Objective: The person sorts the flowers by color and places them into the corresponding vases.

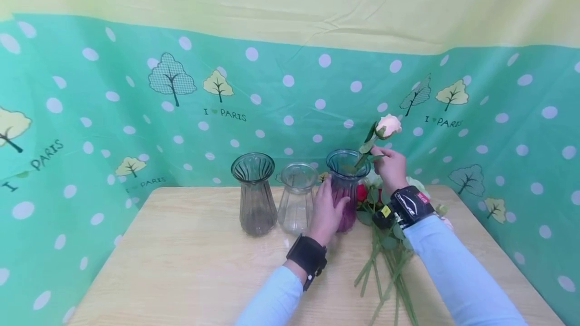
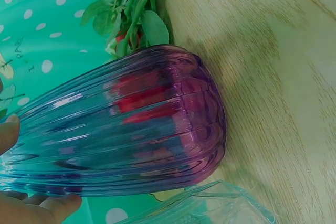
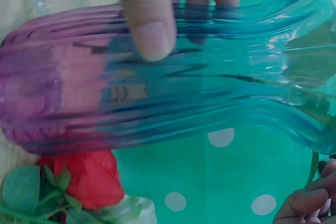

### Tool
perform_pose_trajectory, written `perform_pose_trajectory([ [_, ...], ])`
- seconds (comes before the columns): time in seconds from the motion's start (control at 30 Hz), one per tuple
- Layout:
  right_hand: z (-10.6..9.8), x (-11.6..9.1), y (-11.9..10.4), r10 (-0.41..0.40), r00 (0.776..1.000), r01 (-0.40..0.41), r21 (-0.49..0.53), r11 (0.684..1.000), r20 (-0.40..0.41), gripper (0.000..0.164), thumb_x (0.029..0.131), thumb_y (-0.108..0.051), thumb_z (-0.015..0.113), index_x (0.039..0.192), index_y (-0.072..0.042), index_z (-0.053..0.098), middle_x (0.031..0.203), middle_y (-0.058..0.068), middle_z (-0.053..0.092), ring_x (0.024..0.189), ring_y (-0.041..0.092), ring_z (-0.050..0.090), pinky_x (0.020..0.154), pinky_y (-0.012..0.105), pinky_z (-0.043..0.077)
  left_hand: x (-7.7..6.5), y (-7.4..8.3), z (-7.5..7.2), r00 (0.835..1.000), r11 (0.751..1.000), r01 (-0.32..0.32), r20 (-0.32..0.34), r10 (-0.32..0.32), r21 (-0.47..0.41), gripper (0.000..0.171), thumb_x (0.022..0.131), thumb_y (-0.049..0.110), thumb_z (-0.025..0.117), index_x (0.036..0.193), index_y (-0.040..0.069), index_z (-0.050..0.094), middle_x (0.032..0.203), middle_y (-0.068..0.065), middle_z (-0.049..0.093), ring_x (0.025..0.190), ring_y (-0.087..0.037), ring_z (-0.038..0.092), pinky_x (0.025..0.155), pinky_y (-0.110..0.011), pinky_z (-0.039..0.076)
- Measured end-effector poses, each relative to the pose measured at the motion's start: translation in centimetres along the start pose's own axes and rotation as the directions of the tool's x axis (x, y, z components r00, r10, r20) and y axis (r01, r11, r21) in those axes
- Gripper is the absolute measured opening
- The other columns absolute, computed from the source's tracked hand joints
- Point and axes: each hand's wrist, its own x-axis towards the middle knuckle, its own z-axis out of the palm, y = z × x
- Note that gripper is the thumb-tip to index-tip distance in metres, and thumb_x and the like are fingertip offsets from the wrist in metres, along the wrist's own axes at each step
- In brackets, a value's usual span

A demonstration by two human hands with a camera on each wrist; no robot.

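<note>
A ribbed glass vase (image 1: pixel 345 181), blue at the top and purple at the base, stands upright on the table. My left hand (image 1: pixel 327 211) holds its side, with the thumb and fingers around the glass in the right wrist view. My right hand (image 1: pixel 390 167) pinches the stem of a pale pink rose (image 1: pixel 388 126) above the vase's rim. The rose tilts with its bloom up to the right, and its lower leaves and stem are at the vase mouth. How deep the stem reaches is hard to tell.
Left of the purple vase stand a clear glass vase (image 1: pixel 295 205) and a grey glass vase (image 1: pixel 257 205). Several flowers lie under my right forearm, including a red rose (image 3: pixel 94 179), their green stems (image 1: pixel 394 278) pointing toward the front edge. A dotted green cloth (image 1: pixel 272 99) hangs behind.
</note>
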Motion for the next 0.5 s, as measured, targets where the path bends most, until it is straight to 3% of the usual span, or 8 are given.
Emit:
perform_pose_trajectory([
  [0.17, 0.06, -0.18, -0.54, 0.033, 0.999, -0.033, 0.005, 0.999, -0.038, 0.033, 0.090, -0.024, 0.061, 0.113, 0.000, 0.065, 0.062, -0.013, 0.052, 0.054, 0.001, 0.043, 0.049, 0.016, 0.037, -0.09, -0.02, 0.21, 1.000, 1.000, -0.002, 0.007, 0.002, -0.007, 0.069, 0.090, 0.031, 0.061, 0.144, 0.001, 0.030, 0.145, -0.017, 0.040, 0.133, -0.029, 0.040, 0.111, -0.040, 0.036],
  [0.37, 0.01, -0.64, -0.87, 0.001, 1.000, 0.000, -0.169, 0.986, 0.008, 0.040, 0.087, -0.036, 0.065, 0.110, -0.003, 0.067, 0.060, -0.015, 0.048, 0.053, 0.002, 0.040, 0.049, 0.019, 0.035, 0.15, -0.22, 0.24, 1.000, 1.000, -0.011, -0.009, 0.011, -0.011, 0.070, 0.090, 0.032, 0.060, 0.145, 0.003, 0.029, 0.145, -0.017, 0.039, 0.134, -0.029, 0.039, 0.111, -0.039, 0.035],
  [0.5, 0.16, -0.73, -0.59, -0.014, 0.999, 0.022, -0.254, 0.967, 0.035, 0.041, 0.086, -0.039, 0.065, 0.109, -0.004, 0.068, 0.066, -0.014, 0.051, 0.065, 0.005, 0.043, 0.057, 0.020, 0.037, 0.18, -0.21, 0.24, 1.000, 1.000, -0.002, -0.004, 0.002, -0.010, 0.070, 0.090, 0.032, 0.061, 0.145, 0.003, 0.029, 0.146, -0.017, 0.039, 0.133, -0.029, 0.039, 0.111, -0.039, 0.035],
])
